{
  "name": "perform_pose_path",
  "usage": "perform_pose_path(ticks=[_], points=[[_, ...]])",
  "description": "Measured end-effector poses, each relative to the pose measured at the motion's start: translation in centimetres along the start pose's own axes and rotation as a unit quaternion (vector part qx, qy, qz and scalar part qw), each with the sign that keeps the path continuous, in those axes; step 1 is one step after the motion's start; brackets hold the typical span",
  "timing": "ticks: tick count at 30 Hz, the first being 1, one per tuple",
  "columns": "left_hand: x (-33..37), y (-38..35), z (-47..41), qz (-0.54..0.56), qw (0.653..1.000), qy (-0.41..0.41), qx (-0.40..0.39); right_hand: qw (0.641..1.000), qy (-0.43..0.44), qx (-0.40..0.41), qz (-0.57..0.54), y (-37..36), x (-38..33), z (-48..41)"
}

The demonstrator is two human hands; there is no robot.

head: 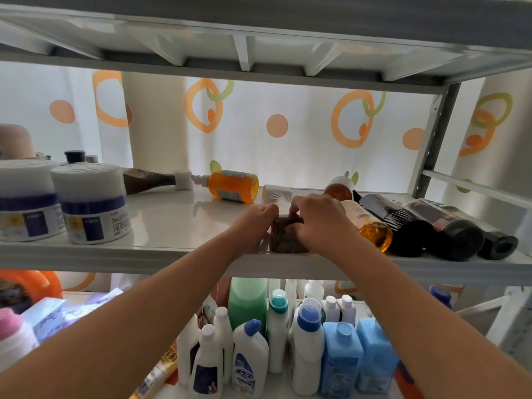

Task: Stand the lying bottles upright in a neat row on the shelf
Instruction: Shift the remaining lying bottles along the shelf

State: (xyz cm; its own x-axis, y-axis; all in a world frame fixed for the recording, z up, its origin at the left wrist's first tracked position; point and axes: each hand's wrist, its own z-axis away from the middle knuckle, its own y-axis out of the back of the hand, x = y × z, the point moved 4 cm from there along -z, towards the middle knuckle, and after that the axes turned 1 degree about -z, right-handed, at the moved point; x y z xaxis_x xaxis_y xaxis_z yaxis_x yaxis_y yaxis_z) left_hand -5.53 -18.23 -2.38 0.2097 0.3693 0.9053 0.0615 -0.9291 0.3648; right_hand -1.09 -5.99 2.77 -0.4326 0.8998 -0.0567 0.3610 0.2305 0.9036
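A dark brown square bottle with a white cap (pixel 285 234) lies on the white shelf (pixel 178 223), its base toward me. My left hand (pixel 253 223) grips its left side and my right hand (pixel 319 223) grips its top and right side. Right of it lie an amber bottle (pixel 371 226), two black bottles (pixel 403 223) (pixel 452 228) and a small dark one (pixel 498 244), bases toward the front. Behind them stands a round orange bottle with a white cap (pixel 339 188). Farther back an orange pump bottle (pixel 233 185) and a brown bottle (pixel 149 181) lie on their sides.
Two white tubs with purple labels (pixel 92 203) (pixel 27 200) stand at the shelf's left. A grey upright post (pixel 434 145) bounds the right side, another shelf hangs close overhead. The lower shelf holds several upright cleaning bottles (pixel 305 344). A patterned curtain hangs behind.
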Motion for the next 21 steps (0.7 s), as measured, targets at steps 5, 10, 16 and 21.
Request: perform_pose_path(ticks=[5,10,16,21], points=[[-0.19,-0.21,-0.09,0.002,1.0,0.0,0.001,0.999,0.019,-0.012,-0.028,-0.34,0.22,-0.11],[-0.15,-0.4,0.13,0.007,1.0,0.005,-0.007,0.999,0.024,0.016,-0.017,-0.6,0.37,0.15],[-0.09,-0.62,0.23,0.028,0.999,0.011,-0.015,0.999,0.031,0.02,-0.011,-0.49,0.45,0.41],[0.0,-0.56,0.47,0.042,0.999,0.02,-0.017,0.999,0.039,0.025,-0.022,-0.64,0.52,0.46]])
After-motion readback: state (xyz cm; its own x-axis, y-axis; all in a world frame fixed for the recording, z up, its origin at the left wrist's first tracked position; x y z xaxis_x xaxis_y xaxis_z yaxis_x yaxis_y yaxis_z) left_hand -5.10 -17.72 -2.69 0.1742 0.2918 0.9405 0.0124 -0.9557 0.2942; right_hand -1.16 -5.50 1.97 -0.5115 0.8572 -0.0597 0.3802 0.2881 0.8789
